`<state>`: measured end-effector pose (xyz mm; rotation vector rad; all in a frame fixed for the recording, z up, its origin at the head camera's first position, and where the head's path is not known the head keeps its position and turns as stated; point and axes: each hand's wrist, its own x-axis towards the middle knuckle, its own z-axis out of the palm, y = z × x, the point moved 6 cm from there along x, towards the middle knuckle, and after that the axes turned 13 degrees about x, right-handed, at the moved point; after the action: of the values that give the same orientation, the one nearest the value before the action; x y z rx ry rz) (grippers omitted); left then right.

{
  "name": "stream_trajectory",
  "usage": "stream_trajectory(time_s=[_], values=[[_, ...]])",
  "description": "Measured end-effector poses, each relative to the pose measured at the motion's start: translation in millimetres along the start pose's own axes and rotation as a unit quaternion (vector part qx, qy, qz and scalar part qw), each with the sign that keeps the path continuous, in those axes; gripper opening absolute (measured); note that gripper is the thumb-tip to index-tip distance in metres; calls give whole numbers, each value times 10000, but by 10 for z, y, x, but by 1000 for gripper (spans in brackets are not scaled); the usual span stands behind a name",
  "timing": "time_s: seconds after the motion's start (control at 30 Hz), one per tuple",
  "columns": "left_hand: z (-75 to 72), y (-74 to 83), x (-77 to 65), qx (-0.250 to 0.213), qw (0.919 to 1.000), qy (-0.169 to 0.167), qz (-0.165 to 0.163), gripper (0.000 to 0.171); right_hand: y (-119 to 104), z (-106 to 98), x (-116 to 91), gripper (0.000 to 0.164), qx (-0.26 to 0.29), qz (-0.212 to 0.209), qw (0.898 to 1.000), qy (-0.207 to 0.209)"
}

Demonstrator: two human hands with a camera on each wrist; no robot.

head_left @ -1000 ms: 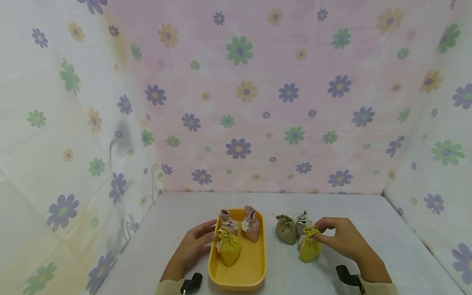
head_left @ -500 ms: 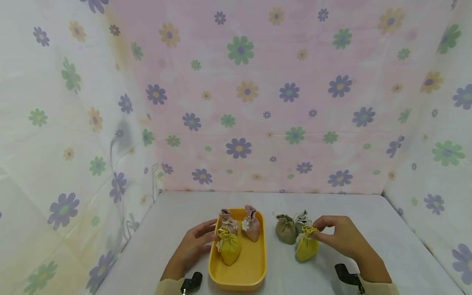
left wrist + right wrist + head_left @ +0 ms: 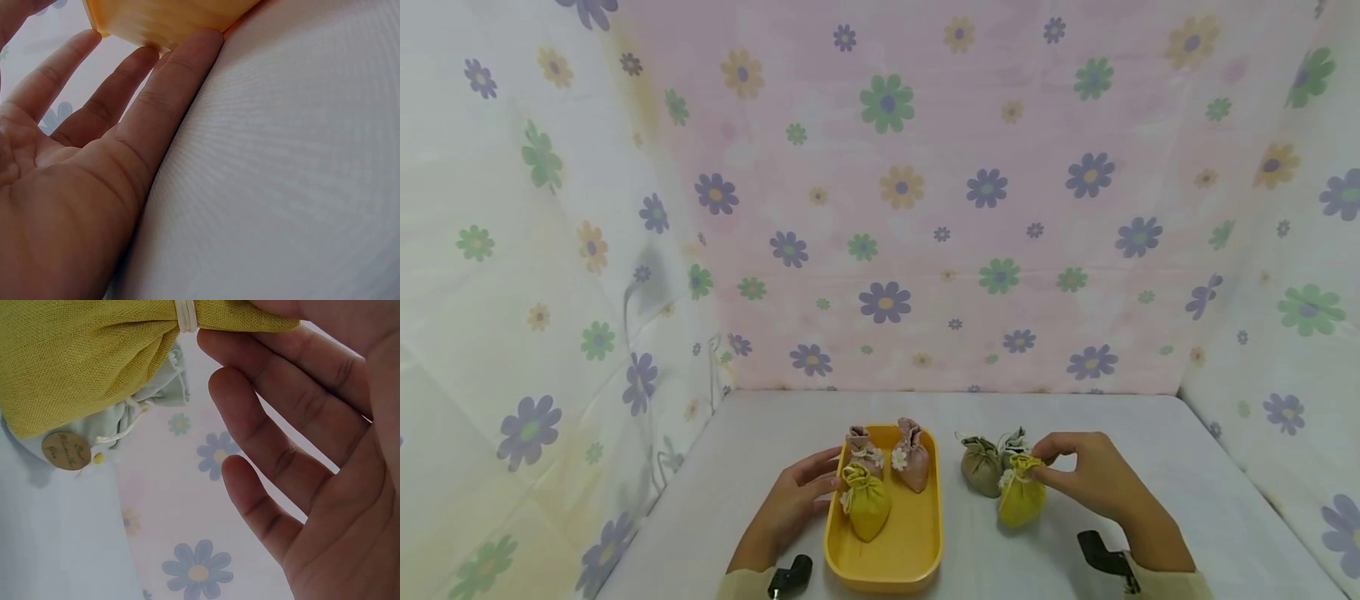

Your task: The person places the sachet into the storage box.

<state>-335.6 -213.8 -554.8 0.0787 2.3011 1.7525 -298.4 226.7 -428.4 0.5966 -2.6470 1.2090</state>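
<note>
My right hand point(image 3: 1093, 477) pinches the gathered neck of a yellow drawstring pouch point(image 3: 1022, 503) between thumb and forefinger. The right wrist view shows that pouch point(image 3: 94, 359) close up, a pale cord tied round its neck, with the other fingers spread below. Behind it are an olive pouch point(image 3: 982, 468) and a pale grey-green pouch point(image 3: 1013, 446), partly hidden. At the left, my left hand point(image 3: 792, 502) rests against the long side of a yellow tray point(image 3: 895, 575), its fingertips at the tray wall point(image 3: 169, 19). Another yellow pouch point(image 3: 868, 507) lies inside, near two dusty-pink pouches.
One pink pouch point(image 3: 912, 460) leans by the tray's far right side, the other pink pouch point(image 3: 863, 450) at its far left, both with white flowers. A white-covered table point(image 3: 775, 417) extends to flower-printed cloth walls point(image 3: 925, 250). A round brown tag point(image 3: 67, 450) hangs by the pale pouch.
My right hand has shifted slightly left and up with the yellow pouch, which now overlaps the pale pouch more. The left hand and tray stay where they were.
</note>
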Motion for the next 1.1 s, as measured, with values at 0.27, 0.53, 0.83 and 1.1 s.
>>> stream_trajectory(time_s=[0.27,0.53,0.83,1.1], values=[[2,-12,8,-16,10000,-66,-14,72,-159,-18,72,11,-147,-521,9985,100],[-6,-20,22,-24,9999,-94,53,72,-342,-11,134,17,58,-1028,9934,511],[-5,-24,22,18,10000,-43,21,72,-555,72,189,21,432,-1365,9859,872],[-12,-24,9,-18,10000,-57,25,73,-659,182,224,24,729,-1621,9766,1210]])
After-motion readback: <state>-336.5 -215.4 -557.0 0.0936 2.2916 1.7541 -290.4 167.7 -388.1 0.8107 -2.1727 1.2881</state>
